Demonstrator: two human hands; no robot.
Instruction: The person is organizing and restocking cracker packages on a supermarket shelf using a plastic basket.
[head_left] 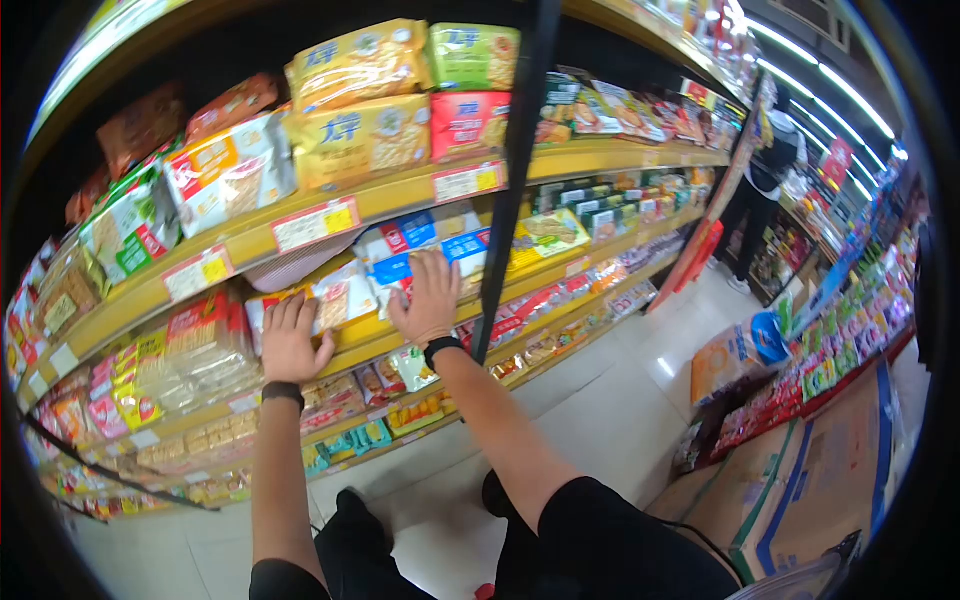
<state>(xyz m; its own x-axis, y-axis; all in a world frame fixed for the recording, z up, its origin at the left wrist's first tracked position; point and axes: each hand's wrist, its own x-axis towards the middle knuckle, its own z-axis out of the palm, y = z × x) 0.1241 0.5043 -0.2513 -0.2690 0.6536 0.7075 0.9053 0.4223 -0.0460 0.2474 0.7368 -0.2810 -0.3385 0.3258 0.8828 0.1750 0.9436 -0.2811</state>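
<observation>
My left hand (290, 345), with a black band at the wrist, rests its spread fingers on the front of a shelf, on or beside a yellow-and-white snack packet (345, 297). To its right, my right hand (430, 300), also with a black wristband, lies over a blue-and-white snack packet (470, 255), fingers apart and slightly bent. Neither hand is visibly wrapped around anything. Clear bags of crackers (210, 340) stand left of my left hand. Behind both hands, part of the shelf's depth is in shadow.
The upper shelf's yellow edge (375, 205) with price tags runs above my hands. A dark upright post (508, 190) stands just right of my right hand. Cardboard boxes (830, 470) and a large orange-and-blue bag (740, 358) stand across the tiled aisle. A person (765, 180) stands farther down it.
</observation>
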